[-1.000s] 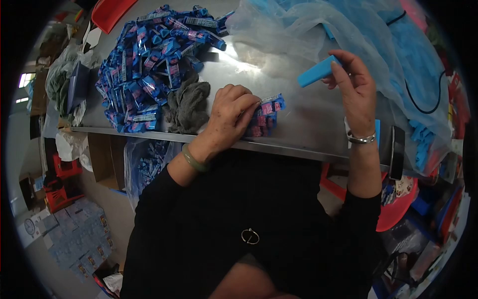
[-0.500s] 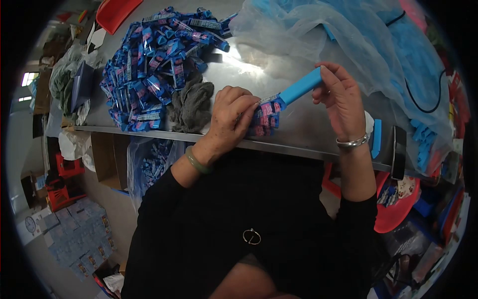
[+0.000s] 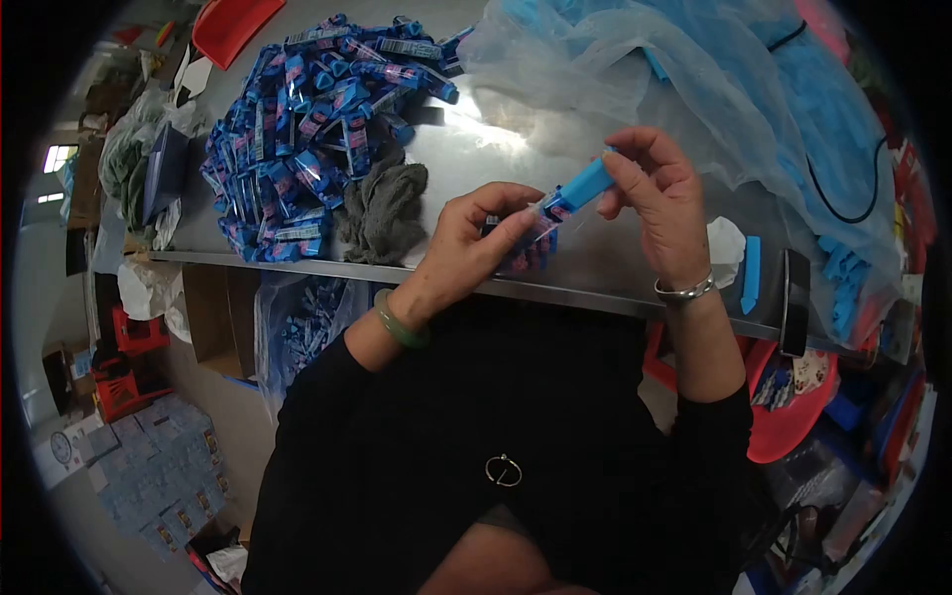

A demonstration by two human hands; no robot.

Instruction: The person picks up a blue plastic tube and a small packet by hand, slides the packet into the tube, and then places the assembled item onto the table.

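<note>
Blue bar (image 3: 585,185) partly behind right hand (image 3: 662,203)

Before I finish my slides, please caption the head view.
Left hand and right hand hold a blue packet and a light-blue piece end to end above a metal table.

two hands (image 3: 672,213), two bangles (image 3: 686,289), one grey cloth (image 3: 383,213), many blue packets (image 3: 297,144)

Lol, the bar (image 3: 588,184) is showing plain bright blue, the packet pile (image 3: 297,139) is mixing blue and pink, and the surface (image 3: 605,260) is gleaming silver.
</note>
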